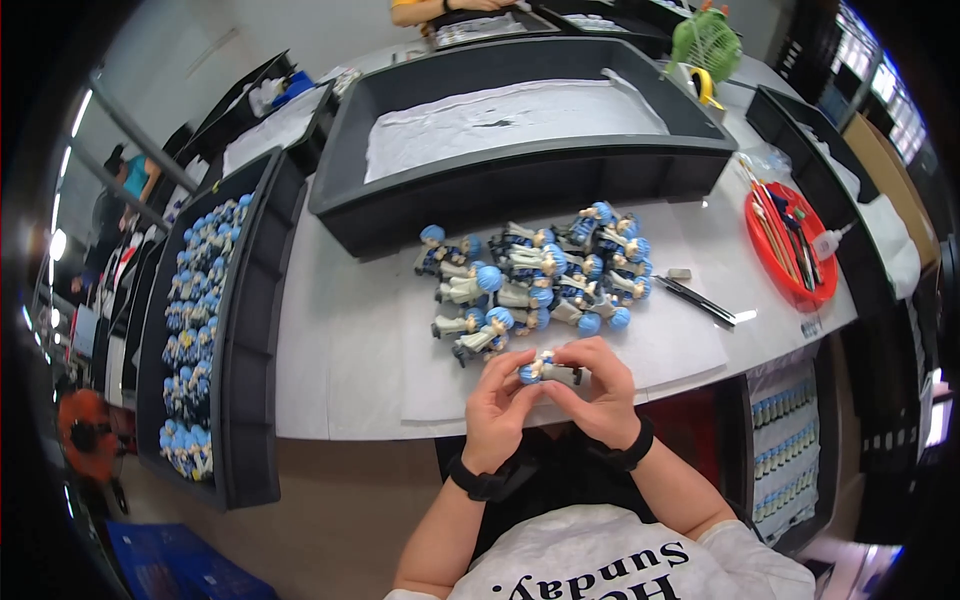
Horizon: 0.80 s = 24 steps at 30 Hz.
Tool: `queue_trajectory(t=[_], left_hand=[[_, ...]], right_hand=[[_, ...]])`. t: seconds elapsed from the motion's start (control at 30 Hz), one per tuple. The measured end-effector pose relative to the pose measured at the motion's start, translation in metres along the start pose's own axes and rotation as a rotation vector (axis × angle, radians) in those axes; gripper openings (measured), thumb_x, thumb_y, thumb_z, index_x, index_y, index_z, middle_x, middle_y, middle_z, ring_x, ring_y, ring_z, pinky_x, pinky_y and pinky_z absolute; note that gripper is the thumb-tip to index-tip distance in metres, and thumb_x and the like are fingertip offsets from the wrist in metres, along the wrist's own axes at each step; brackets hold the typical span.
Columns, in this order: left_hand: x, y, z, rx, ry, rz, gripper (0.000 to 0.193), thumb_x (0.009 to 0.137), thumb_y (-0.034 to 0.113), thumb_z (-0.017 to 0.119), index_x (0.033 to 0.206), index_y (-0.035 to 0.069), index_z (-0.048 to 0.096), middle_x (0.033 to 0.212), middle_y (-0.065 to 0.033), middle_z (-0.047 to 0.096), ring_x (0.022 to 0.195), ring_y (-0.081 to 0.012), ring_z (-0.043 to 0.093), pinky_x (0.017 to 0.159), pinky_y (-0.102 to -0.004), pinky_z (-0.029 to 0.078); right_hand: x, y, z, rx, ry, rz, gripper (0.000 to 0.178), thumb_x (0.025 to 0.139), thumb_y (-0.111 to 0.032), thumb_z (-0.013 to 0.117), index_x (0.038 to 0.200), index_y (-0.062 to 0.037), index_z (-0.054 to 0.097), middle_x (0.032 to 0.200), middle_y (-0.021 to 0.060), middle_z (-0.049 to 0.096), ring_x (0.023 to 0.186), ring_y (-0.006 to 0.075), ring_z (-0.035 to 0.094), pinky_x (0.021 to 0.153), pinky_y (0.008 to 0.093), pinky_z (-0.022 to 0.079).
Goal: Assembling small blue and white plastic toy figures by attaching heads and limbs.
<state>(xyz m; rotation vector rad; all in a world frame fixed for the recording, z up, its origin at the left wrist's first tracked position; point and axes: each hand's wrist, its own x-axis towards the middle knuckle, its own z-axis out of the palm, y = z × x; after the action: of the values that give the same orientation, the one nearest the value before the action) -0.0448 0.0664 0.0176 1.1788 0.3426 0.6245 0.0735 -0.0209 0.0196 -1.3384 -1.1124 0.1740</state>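
Note:
Near the front edge of the white table, my left hand (497, 405) and my right hand (603, 390) hold one small figurine (550, 372) between them. It lies sideways, its blue-haired head by my left fingers and its dark feet by my right ones. Both hands have thumbs and fingertips closed on it. Just beyond my hands lies a pile of similar figurines (545, 262), with blue hair, pale coats and dark clothing, on a white sheet (685, 345). A black pen-like tool (697, 298) and a small grey block (679, 273) rest right of the pile.
A large black bin (520, 165) lined with white cloth stands behind the pile. At left, another black bin (245, 400) holds rows of figurines. A red oval tray (757, 245) with brushes and a small bottle sits at right. Lower right, a crate (740, 440) holds standing figurines.

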Motion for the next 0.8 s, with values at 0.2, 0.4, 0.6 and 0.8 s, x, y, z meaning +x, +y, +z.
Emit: queue_trajectory(t=[0.2, 0.4, 0.6, 0.8], left_hand=[[-0.001, -0.009, -0.004, 0.076, 0.074, 0.039, 0.035, 0.076, -0.013, 0.05, 0.11, -0.002, 0.049, 0.115, -0.0062, 0.04, 0.097, -0.0169, 0.051, 0.08, -0.0272, 0.045], [-0.001, -0.002, 0.012, 0.203, 0.091, 0.022, 0.041, 0.078, -0.008, 0.052, 0.118, -0.002, 0.044, 0.099, -0.0086, 0.051, 0.084, -0.0175, 0.056, 0.074, -0.0246, 0.046], [-0.006, 0.003, 0.007, 0.304, 0.139, 0.009, 0.027, 0.082, 0.002, 0.052, 0.109, -0.001, 0.049, 0.093, -0.0129, 0.055, 0.077, -0.0215, 0.055, 0.068, -0.0306, 0.047], [-0.004, 0.0, 0.009, 0.412, 0.06, 0.018, 0.029, 0.085, 0.005, 0.051, 0.113, -0.003, 0.045, 0.095, -0.0094, 0.053, 0.083, -0.0182, 0.054, 0.073, -0.0295, 0.046]], right_hand=[[-0.004, -0.003, -0.005, -0.262, -0.022, -0.097, 0.027, 0.068, -0.005, 0.067, 0.093, -0.0056, 0.059, 0.086, 0.0102, 0.055, 0.079, 0.0262, 0.055, 0.068, 0.0332, 0.044], [-0.018, -0.013, -0.058, -0.201, 0.053, -0.072, 0.029, 0.067, -0.003, 0.068, 0.095, -0.0043, 0.06, 0.087, 0.0097, 0.058, 0.078, 0.0241, 0.056, 0.067, 0.0309, 0.047], [-0.058, -0.032, -0.195, -0.412, 0.607, 0.217, 0.021, 0.071, -0.003, 0.064, 0.092, -0.0042, 0.06, 0.086, 0.0067, 0.061, 0.075, 0.0134, 0.058, 0.064, 0.0246, 0.046], [-0.149, 0.026, -0.332, -0.584, 0.73, 0.81, 0.023, 0.062, -0.014, 0.066, 0.08, -0.002, 0.058, 0.071, 0.0077, 0.061, 0.069, 0.0155, 0.059, 0.064, 0.0274, 0.047]])
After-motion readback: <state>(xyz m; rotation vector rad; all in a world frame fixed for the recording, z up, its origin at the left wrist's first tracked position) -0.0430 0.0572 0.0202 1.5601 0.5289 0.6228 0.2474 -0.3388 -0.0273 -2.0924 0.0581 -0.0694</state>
